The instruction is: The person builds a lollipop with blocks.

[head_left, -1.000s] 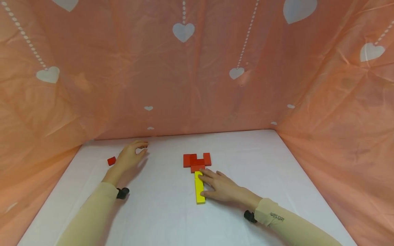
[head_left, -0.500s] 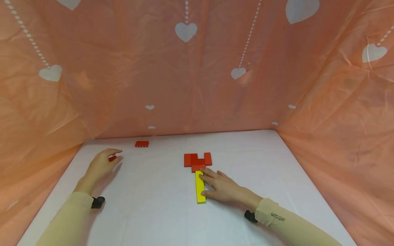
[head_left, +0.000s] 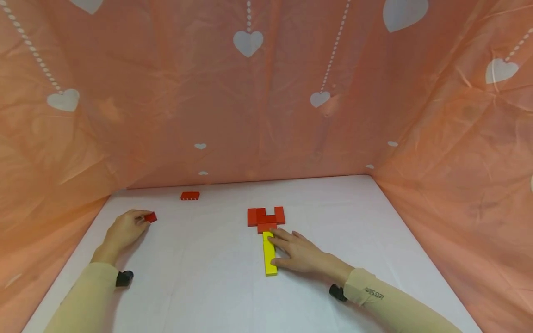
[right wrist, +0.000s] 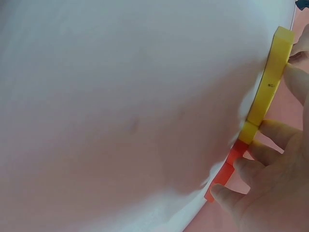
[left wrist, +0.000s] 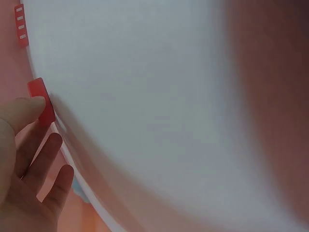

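Observation:
On the left of the white table, my left hand pinches a small red block between thumb and fingertips. In the left wrist view, the thumb presses on that red block while the other fingers spread below it. My right hand lies with extended fingers along a column of yellow blocks, one short and one long. Its fingertips also reach the lowest piece of a cluster of flat red blocks just beyond. In the right wrist view, fingers touch the side of the yellow block.
Another red block with white marks on its front side lies near the back edge of the white tabletop. Pink cloth with white hearts hangs at the back and along both sides.
My left hand has moved left and toward me, away from the back red block, and now pinches the small red block at the left. The right hand has stayed put.

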Demonstrator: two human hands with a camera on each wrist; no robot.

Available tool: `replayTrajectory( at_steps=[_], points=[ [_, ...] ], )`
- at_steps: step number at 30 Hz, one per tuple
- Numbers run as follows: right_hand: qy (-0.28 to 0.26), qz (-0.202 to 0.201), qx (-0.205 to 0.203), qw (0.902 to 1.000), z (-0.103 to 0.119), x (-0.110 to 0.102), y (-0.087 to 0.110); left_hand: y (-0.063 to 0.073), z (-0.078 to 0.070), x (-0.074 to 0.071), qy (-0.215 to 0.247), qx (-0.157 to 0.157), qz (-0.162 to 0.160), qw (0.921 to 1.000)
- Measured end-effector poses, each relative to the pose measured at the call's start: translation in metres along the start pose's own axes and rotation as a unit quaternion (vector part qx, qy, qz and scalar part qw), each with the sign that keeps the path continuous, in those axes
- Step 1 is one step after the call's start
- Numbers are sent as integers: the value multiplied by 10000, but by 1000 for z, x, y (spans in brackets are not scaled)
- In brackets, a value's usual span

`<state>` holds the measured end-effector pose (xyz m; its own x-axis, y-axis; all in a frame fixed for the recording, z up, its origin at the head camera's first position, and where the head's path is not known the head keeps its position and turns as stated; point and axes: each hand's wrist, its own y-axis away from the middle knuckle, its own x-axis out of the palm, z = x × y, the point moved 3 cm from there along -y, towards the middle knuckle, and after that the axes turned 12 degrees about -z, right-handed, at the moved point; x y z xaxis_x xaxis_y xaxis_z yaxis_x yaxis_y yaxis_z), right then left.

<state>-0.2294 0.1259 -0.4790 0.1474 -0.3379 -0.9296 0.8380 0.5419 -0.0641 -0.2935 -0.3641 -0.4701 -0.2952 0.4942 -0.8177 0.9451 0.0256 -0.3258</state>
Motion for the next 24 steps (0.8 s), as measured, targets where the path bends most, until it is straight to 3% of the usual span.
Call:
replayTrajectory(
  at_steps=[11, 24],
  points=[
    [-21, -56, -105, 9999, -1, 0, -1, 1, -5, -3, 2, -130, -6, 9999],
    [-30, -82, -125, 9999, -1, 2, -1, 0, -33, 4, 288, 319, -321, 9986]
  ],
)
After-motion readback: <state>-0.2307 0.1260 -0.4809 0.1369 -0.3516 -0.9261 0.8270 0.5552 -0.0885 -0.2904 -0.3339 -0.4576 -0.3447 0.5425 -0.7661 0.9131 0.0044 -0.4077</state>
